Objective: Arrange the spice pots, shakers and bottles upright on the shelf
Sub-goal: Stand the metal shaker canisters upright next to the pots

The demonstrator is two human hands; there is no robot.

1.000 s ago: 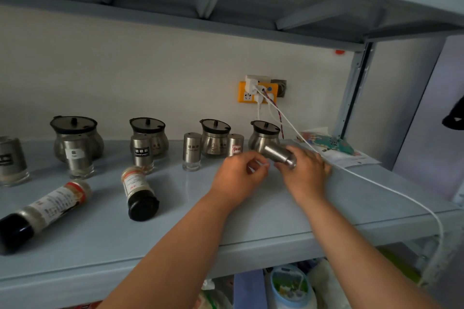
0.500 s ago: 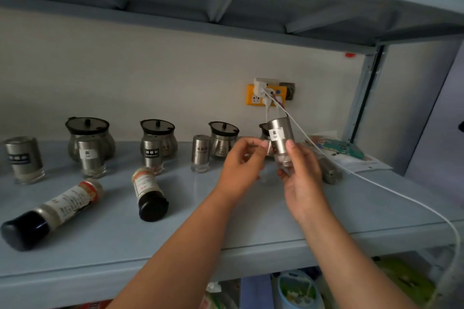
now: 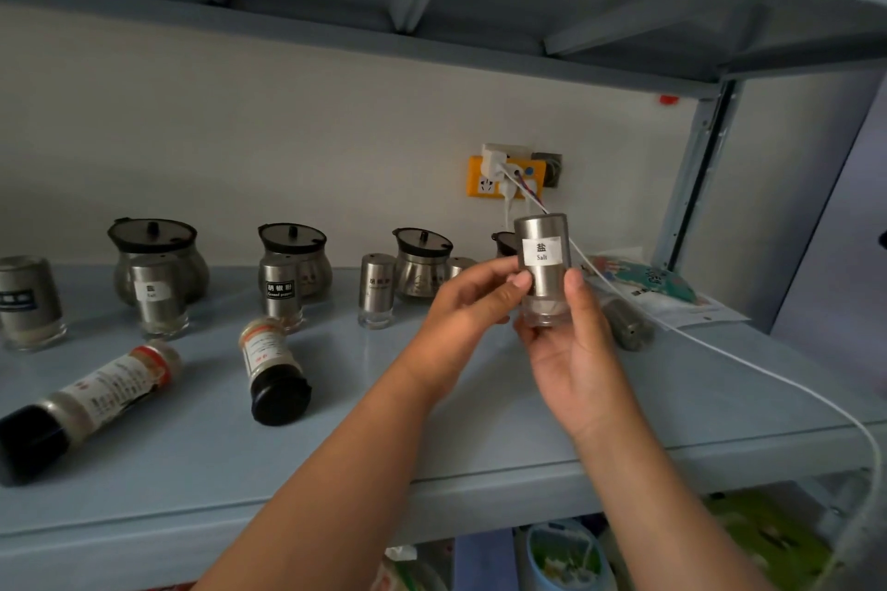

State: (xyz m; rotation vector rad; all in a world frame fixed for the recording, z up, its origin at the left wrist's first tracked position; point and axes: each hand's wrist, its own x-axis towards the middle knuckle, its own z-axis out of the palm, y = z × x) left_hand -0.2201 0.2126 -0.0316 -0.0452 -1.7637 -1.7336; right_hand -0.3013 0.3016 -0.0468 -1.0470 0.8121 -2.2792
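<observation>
My left hand (image 3: pixel 473 300) pinches the salt shaker (image 3: pixel 542 264) right of frame centre, thumb on its left side. It is upright, long axis vertical, held above the shelf (image 3: pixel 432 427). My right hand (image 3: pixel 573 350) curls round its glass base from below.

The front of the shelf (image 3: pixel 480 442) is bare from the fallen black-capped bottle (image 3: pixel 273 365) across to the white cable (image 3: pixel 749 362) — a wide lane in from the edge. Further left a second bottle (image 3: pixel 91 398) lies flat; pots (image 3: pixel 422 262) and upright shakers (image 3: pixel 377 290) line the wall, and a toppled shaker (image 3: pixel 626 324) lies beside the cable.
</observation>
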